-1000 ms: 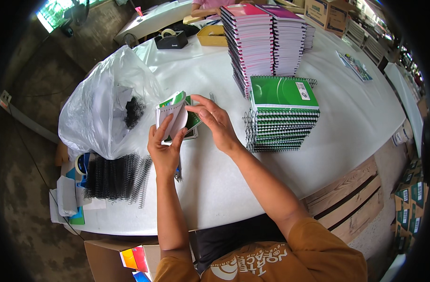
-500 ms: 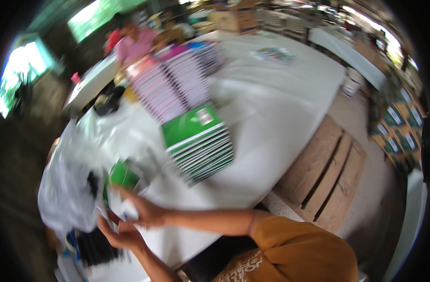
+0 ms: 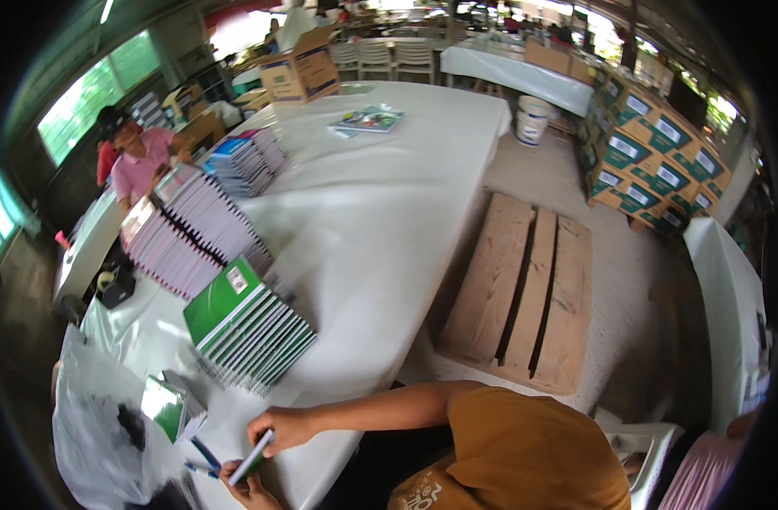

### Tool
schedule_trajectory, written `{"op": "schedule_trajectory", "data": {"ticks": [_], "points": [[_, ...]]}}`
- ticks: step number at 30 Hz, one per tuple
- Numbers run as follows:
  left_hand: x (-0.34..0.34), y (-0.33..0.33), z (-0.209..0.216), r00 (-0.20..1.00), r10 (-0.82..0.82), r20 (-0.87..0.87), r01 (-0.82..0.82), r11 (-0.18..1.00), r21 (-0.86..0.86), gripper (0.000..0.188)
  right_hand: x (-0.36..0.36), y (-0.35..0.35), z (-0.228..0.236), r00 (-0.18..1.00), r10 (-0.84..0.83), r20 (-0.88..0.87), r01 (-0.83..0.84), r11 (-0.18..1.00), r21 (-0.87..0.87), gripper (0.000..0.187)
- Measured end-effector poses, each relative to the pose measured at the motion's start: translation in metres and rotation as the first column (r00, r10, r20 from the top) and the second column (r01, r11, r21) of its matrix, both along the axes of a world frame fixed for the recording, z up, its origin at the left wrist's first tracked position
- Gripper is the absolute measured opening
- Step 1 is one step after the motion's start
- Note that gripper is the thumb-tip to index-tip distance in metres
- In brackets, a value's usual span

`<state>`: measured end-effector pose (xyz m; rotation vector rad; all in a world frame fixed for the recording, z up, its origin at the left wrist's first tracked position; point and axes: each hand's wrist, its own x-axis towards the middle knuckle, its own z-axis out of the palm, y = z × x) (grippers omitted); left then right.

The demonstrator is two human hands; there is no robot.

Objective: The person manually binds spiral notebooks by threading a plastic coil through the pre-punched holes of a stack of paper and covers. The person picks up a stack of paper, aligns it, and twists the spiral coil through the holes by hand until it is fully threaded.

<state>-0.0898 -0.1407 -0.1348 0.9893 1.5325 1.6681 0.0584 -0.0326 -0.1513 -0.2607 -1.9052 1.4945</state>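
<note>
held item: small thin green-and-white notebook (image 3: 251, 456), seen nearly edge-on, tilted, low at table edge, in front of and below the leaning green stack.
right hand (image 3: 282, 427): clenched over the notebook's upper end, fingers curled on top.
left hand (image 3: 251, 491): under the notebook's lower end, partly cut by frame edge; gripping or merely propping, cannot tell.
handling: likely light, thin and somewhat bendy; glossy cover probably slippery. Best taken by spine edge or pinched across both covers; corners would crease.
beside stack: second small green notebook (image 3: 166, 406), lying left of and below the stack, next to the bag.
pens: blue pens (image 3: 203, 455), just left of the hands.
landmark: leaning stack of green spiral-bound notebooks (image 3: 248, 327) on white-covered table (image 3: 389, 204).
bag: clear plastic bag with dark contents (image 3: 108, 425), left of stack.
behind stack: rows of pink and blue notebook stacks (image 3: 193, 225), further up the table.
right of stack: wooden pallet (image 3: 520, 293) on floor, well apart.
far: cardboard boxes with green labels (image 3: 652, 166); another person in pink shirt (image 3: 138, 161) beyond the pink stacks.
</note>
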Motion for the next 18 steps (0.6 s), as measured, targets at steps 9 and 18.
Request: {"op": "schedule_trajectory", "data": {"ticks": [9, 18], "points": [[-0.012, -0.004, -0.013, 0.988, -0.075, -0.134, 0.079, 0.997, 0.025, 0.043, 0.003, -0.002, 0.010, 0.972, -0.135, 0.193, 0.149, 0.987, -0.061, 0.022], [-0.028, -0.016, -0.004, 0.930, -0.265, -0.254, 0.232, 0.961, -0.154, 0.027, 0.004, 0.002, -0.021, 0.971, -0.192, 0.139, 0.151, 0.953, 0.264, 0.021]]}}
